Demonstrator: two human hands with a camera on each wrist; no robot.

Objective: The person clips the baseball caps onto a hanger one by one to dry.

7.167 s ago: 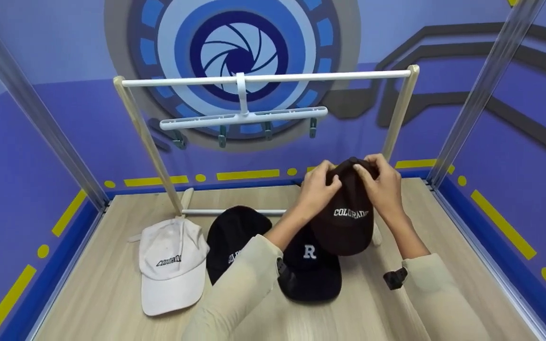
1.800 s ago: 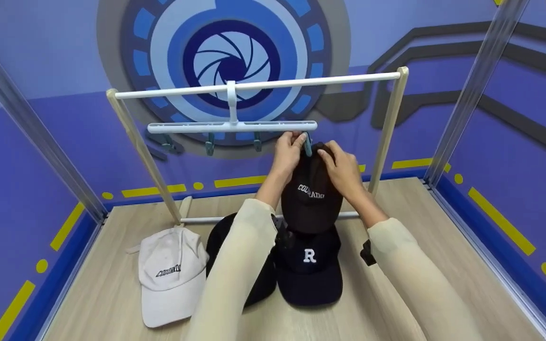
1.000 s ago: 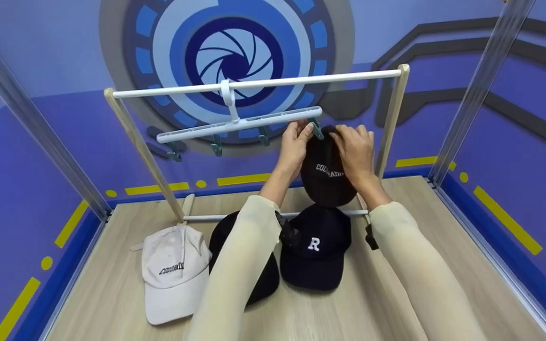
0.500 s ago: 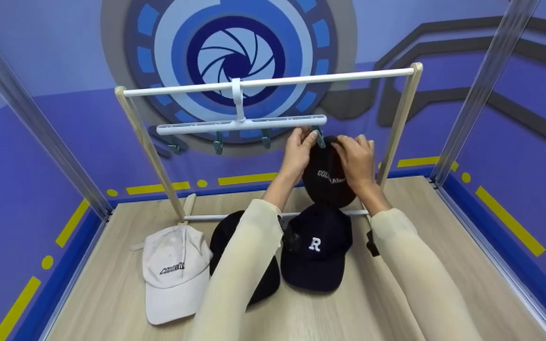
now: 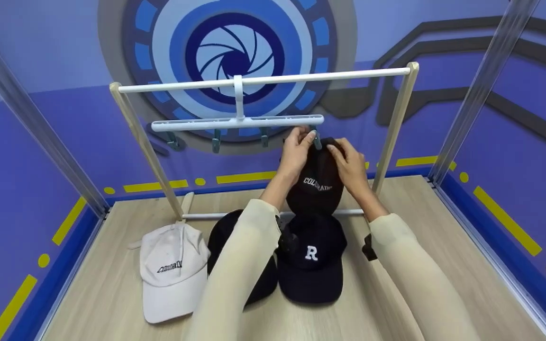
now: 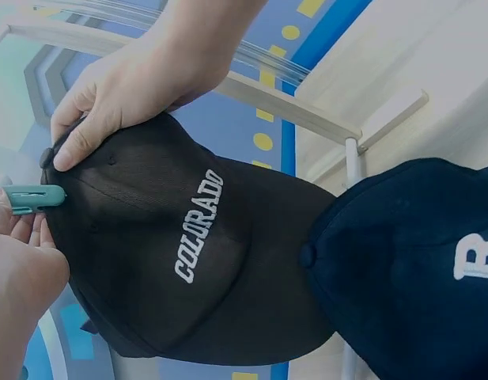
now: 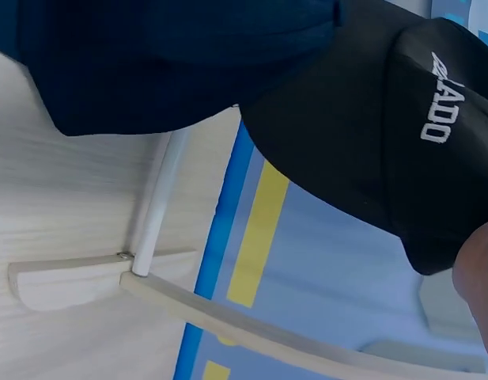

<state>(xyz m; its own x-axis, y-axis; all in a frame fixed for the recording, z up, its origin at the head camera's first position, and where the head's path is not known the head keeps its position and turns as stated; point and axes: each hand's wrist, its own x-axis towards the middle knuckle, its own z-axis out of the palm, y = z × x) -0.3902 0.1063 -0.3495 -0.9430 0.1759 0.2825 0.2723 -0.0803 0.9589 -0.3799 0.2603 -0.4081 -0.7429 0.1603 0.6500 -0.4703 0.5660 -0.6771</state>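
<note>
A dark cap with white COLORADO lettering (image 5: 314, 196) is held under the right end of the white hanger (image 5: 240, 123), brim down. My left hand (image 5: 294, 154) pinches the green clip (image 5: 317, 140) at that end. My right hand (image 5: 352, 170) grips the cap by the top of its crown. In the left wrist view, the tip of the clip (image 6: 38, 196) meets the crown's edge; whether its jaws have fabric between them I cannot tell. Just below, the brim overlaps the navy cap with a white R (image 5: 311, 270) in the head view.
The hanger hooks over the top bar of a wooden rack (image 5: 147, 147), with several more clips below it. A white cap (image 5: 173, 274) lies on the table at left, beside a black cap (image 5: 263, 284) partly behind the left sleeve. Blue panels (image 5: 17, 156) enclose the table.
Earlier, both hands held the COLORADO cap farther right; my left hand has since moved to the clip. Over the last second the tilted hanger has levelled and the cap has shifted slightly left and down.
</note>
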